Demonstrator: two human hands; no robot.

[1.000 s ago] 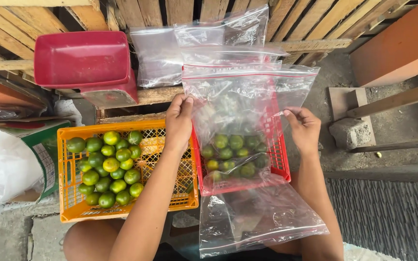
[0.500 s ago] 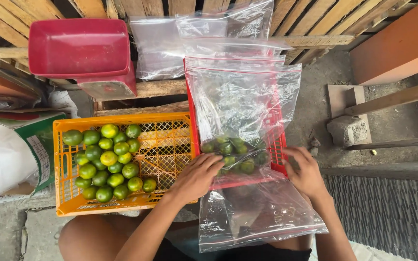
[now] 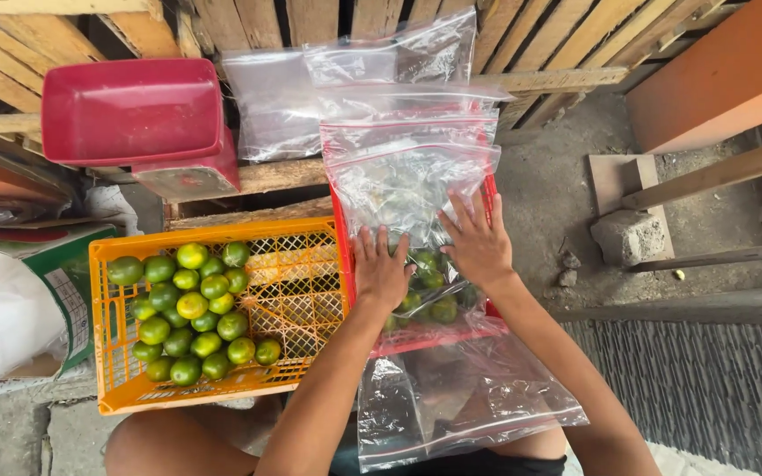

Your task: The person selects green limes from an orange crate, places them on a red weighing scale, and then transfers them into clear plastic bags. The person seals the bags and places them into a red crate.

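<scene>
Both hands flat, fingers spread, gripping nothing: left hand (image 3: 381,269) and right hand (image 3: 480,242) pressing bag (image 3: 412,181) over limes (image 3: 429,295). Best pressed evenly, gently.

Bags and fruit crate before a pallet wall

Both hands, left (image 3: 381,271) and right (image 3: 480,247), lie on a bag (image 3: 407,189) right of the crate (image 3: 213,388); a tub (image 3: 134,110) sits behind.

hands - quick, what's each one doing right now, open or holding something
Left hand: open, palm down, pressing flat on the clear plastic bag over the limes.
Right hand: open, fingers spread, flat on the same bag.
</scene>
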